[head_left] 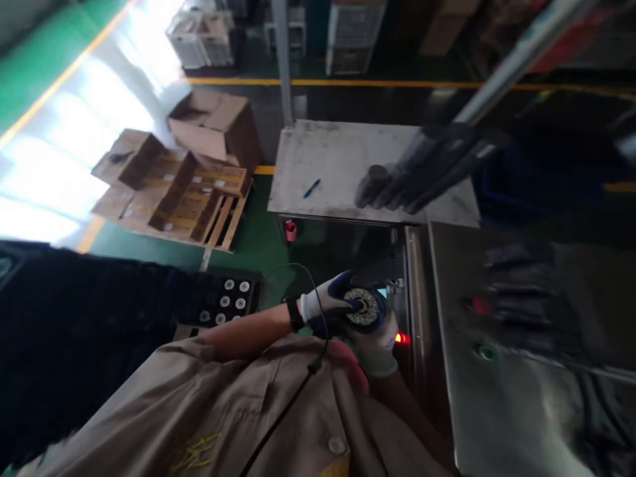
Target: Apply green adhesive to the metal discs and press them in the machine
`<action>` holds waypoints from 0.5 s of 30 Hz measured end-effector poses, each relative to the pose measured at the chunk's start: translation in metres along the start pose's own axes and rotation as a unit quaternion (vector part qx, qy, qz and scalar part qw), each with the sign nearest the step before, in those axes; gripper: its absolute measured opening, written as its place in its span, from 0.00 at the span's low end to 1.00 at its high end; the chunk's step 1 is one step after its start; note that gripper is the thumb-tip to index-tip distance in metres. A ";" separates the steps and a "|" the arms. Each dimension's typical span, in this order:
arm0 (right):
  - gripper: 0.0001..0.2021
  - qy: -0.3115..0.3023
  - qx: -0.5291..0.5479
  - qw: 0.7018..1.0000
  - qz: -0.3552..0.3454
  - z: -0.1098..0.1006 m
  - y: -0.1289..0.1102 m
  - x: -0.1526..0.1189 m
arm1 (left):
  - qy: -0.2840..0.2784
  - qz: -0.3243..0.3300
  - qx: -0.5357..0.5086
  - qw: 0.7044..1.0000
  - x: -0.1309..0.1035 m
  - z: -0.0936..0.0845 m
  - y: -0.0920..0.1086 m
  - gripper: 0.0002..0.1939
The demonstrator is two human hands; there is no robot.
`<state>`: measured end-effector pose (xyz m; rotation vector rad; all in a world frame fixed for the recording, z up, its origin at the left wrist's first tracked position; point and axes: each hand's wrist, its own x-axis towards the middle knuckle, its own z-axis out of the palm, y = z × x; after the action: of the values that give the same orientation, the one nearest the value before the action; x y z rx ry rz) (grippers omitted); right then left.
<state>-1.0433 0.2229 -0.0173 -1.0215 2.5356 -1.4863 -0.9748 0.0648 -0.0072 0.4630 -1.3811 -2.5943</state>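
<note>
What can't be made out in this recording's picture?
Head view:
- Underside of the round part: hidden by the right hand.
- Yellow marking on the shirt: blurred.
- Dark pieces on the table: blurred.
- Dark form: cut off by the left edge.

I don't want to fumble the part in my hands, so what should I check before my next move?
1. Hand protection: ok. The left hand and right hand are gloved.
2. Hold: ok. Both hands are on the disc-shaped part.
3. Underside of the part: cannot tell. It is hidden from this view.
4. Black cable clear of the hands: cannot tell. It crosses in front of the left hand in view; contact is unclear.
5. Red light off: not ok. It is lit near the right hand; its meaning cannot be told.
6. Blue pen put away: not ok. It lies on the worktable.
</note>
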 end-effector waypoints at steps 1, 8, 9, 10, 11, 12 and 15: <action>0.41 -0.031 0.012 0.999 -0.009 0.020 -0.014 -0.004 | 0.028 -0.001 -0.020 0.999 -0.022 -0.022 0.006 0.55; 0.41 -0.368 0.205 0.905 -0.053 0.139 -0.099 -0.021 | 0.251 0.022 -0.151 0.956 -0.178 -0.121 0.025 0.56; 0.41 -0.411 0.224 0.882 -0.064 0.156 -0.111 -0.016 | 0.261 0.030 -0.166 0.951 -0.193 -0.131 0.029 0.54; 0.41 -0.447 0.228 0.861 -0.083 0.172 -0.125 -0.010 | 0.281 0.047 -0.166 0.944 -0.205 -0.141 0.032 0.52; 0.41 -0.474 0.215 0.846 -0.114 0.188 -0.139 -0.002 | 0.313 0.070 -0.152 0.935 -0.214 -0.151 0.034 0.49; 0.39 -0.494 0.186 0.835 -0.158 0.204 -0.154 0.006 | 0.357 0.094 -0.130 0.920 -0.221 -0.162 0.037 0.47; 0.38 -0.520 0.068 0.788 -0.322 0.256 -0.195 0.026 | 0.511 0.136 -0.070 0.846 -0.235 -0.192 0.041 0.41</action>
<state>-0.8752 -0.0524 0.0049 -2.0368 1.3131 -0.7036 -0.6876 -0.0401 -0.0281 1.2606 -0.7693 -1.6858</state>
